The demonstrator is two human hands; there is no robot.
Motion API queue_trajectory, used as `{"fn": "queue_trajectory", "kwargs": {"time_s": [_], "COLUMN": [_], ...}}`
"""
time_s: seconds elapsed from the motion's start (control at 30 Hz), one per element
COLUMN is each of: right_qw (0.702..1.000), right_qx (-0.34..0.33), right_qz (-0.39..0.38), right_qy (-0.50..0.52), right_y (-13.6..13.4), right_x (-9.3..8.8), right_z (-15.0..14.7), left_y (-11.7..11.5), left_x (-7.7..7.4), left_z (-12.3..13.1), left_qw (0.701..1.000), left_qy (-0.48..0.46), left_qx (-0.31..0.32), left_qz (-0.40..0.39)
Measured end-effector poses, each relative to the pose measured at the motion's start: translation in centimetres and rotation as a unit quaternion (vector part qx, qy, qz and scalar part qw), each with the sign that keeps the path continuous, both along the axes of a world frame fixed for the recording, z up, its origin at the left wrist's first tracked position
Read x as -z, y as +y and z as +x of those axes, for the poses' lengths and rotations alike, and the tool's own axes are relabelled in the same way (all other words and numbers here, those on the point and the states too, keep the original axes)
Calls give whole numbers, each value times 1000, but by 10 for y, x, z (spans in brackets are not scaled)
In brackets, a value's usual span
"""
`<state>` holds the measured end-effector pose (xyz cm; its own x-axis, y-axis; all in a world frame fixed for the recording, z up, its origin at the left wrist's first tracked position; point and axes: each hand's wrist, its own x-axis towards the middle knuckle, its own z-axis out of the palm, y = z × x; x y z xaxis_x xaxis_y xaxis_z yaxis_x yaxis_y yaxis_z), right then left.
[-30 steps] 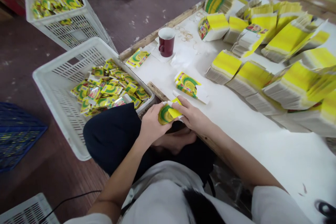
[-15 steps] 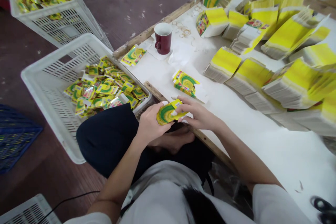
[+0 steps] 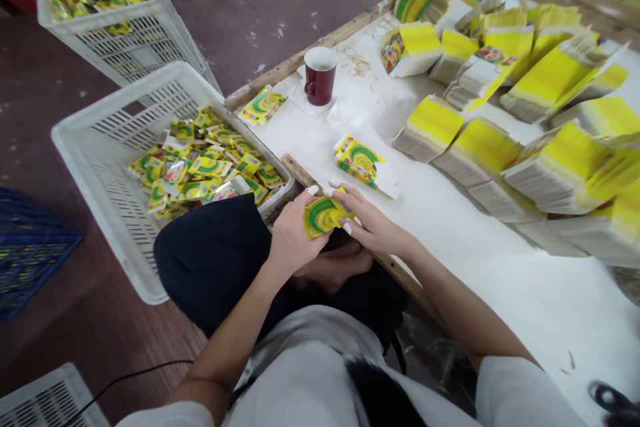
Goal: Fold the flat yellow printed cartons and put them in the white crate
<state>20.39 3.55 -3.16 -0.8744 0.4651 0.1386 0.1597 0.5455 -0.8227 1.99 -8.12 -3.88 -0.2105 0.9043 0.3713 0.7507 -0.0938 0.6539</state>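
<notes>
Above my lap, my left hand (image 3: 296, 232) is closed round a small yellow and green carton (image 3: 320, 216). My right hand (image 3: 373, 223) pinches the carton's right end, its thumb and fingers at the end flap. Part of the carton is hidden behind the fingers. Just beyond, on the white table (image 3: 400, 207), lie printed yellow-green cartons (image 3: 361, 161) with a white flap showing at one end. Another printed carton (image 3: 263, 105) rests flat near the table's left edge.
Left of the table stands a white crate (image 3: 113, 140) of filled yellow packets, with a second white crate (image 3: 145, 33) behind it. A dark red mug (image 3: 320, 83) is on the table. Bundles of yellow cartons (image 3: 435, 120) cover its right side. Rubber bands (image 3: 357, 65) lie beyond the mug.
My right thumb and fingers have closed in on the carton's right end, and its end flap looks bent over more. The whole view has shifted slightly.
</notes>
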Motion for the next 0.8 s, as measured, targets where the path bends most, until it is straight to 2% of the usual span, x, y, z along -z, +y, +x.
{"fn": "queue_trajectory", "kwargs": {"time_s": [0.13, 0.23, 0.3, 0.43, 0.6, 0.8], "right_qw": [997, 986, 979, 973, 965, 956], "right_qx": [16, 104, 133, 72, 140, 135], "right_qz": [-58, -115, -143, -203, -199, -224], "right_qy": [41, 62, 66, 76, 96, 136], "right_y": [-7, -13, -14, -9, -10, -14], "right_x": [-1, -1, -2, -5, -6, -6], "right_z": [-4, -8, -9, -6, -7, -11], "left_y": [-2, -3, -3, -2, 2, 3], "left_x": [0, 2, 4, 5, 9, 6], "left_z": [4, 10, 14, 19, 25, 23], "left_qw": [998, 993, 994, 997, 998, 999], "left_qy": [44, 81, 78, 23, -14, -32], "left_qx": [-10, -30, -31, -22, -33, -17], "left_qz": [45, 75, 75, 65, 52, 16]}}
